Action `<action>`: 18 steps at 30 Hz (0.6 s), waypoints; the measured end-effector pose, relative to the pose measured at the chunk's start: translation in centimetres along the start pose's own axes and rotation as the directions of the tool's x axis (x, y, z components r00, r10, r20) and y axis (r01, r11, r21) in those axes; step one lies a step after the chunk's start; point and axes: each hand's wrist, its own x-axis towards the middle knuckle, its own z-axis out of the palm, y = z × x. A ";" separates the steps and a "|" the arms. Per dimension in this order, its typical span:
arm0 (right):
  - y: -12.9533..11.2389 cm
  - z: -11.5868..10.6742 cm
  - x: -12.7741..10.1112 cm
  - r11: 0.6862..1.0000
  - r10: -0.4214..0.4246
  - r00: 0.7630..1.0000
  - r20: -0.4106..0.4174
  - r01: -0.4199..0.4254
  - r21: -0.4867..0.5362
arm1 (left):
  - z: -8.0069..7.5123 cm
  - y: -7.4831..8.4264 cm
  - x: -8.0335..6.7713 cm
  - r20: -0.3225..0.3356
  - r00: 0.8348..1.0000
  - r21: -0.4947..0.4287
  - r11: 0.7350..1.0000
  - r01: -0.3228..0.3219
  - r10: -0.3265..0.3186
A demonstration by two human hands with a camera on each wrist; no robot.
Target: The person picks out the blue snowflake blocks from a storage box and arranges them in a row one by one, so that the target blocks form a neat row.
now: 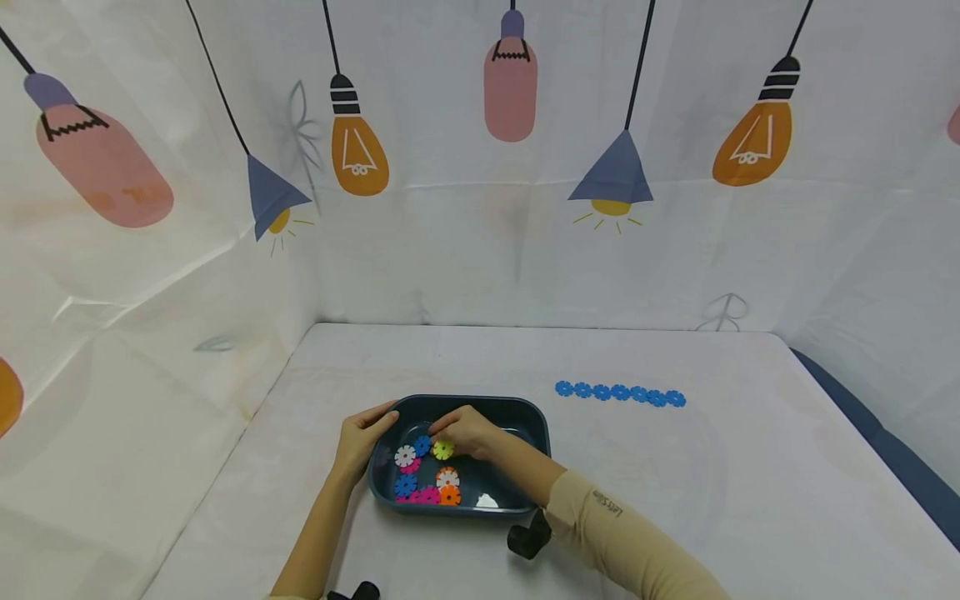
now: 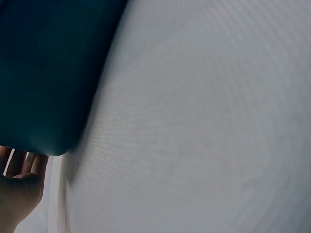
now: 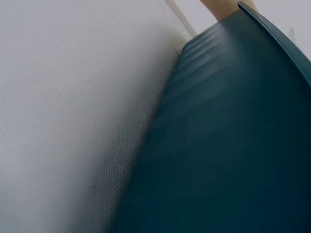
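Gripping the far-left corner of the tray [image 1: 482, 482] with your left hand [image 1: 360, 440].
Your right hand [image 1: 467, 432] dips inside, hold unclear; seven blue flowers [image 1: 619, 392] lie rowed toward the far edge of the table [image 1: 750, 467], mixed flowers [image 1: 429, 495] seem left.

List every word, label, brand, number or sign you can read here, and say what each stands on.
"Lets S...": small dark print on the beige right sleeve; the rest of the second word is too small to read surely.
No readable text shows on the tray, the flower-shaped discs or the lamp-printed wall sheet.
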 end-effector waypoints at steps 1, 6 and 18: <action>0.0 0.0 0.0 1.000 -0.002 1.000 0.001 0.002 -0.003 | 0.0 0.0 0.0 -0.001 1.000 0.000 1.000 -0.002 0.002; 0.0 -0.2 -0.2 1.000 -0.015 1.000 0.020 0.015 0.008 | 0.0 0.1 0.0 -0.006 1.000 0.011 1.000 -0.003 0.003; 0.3 1.1 0.4 1.000 -0.004 0.998 -0.064 0.004 -0.003 | 0.0 0.3 -0.1 -0.009 1.000 0.025 0.999 0.021 -0.021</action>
